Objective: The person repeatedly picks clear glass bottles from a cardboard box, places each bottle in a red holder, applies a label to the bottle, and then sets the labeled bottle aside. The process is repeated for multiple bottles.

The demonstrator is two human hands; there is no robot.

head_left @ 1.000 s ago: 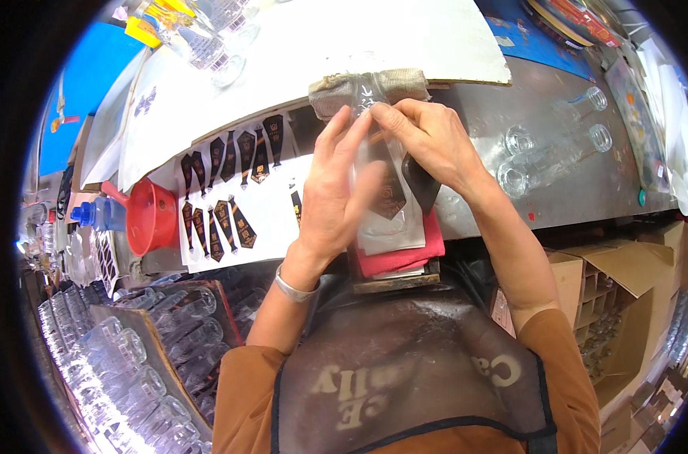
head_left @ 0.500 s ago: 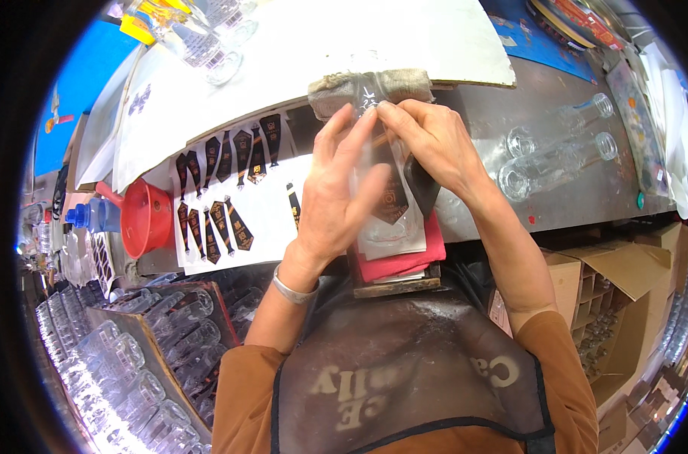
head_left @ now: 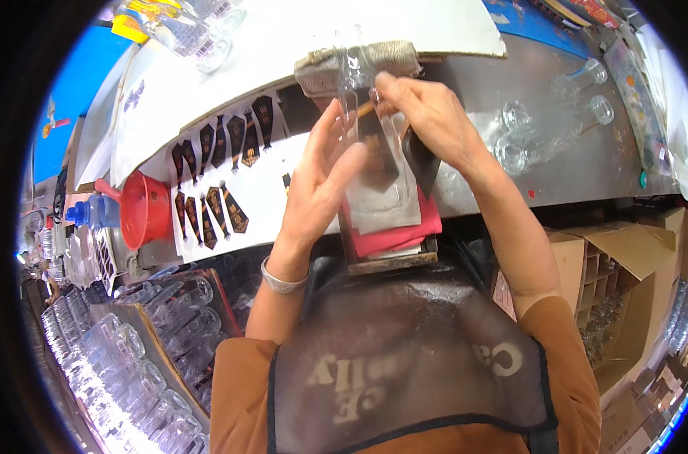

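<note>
A clear glass bottle (head_left: 380,195) lies in front of me, its neck resting across a rolled grey cloth (head_left: 317,74). A dark tie-shaped decal (head_left: 375,163) with an orange stripe shows at its body. At the bottle's left side is my left hand (head_left: 321,170), fingers stretched and thumb apart over the glass; how firmly it touches cannot be made out. My right hand (head_left: 427,113) pinches thumb and finger beside the neck, and what lies between them is too small to name. Below that hand hangs a dark flat piece (head_left: 421,163).
A white sheet of tie-shaped decals (head_left: 272,208) and a red dipper (head_left: 145,210) are at left. Clear glasses (head_left: 514,151) lie on the metal table at right. A pink-red cloth (head_left: 427,219) sits under the bottle. Racked glassware (head_left: 124,356) and a divided carton (head_left: 631,265) flank me.
My left hand has moved slightly left and down, uncovering more of the bottle. The right hand has shifted a little up, away from the left fingertips. The whole view has shifted slightly.
</note>
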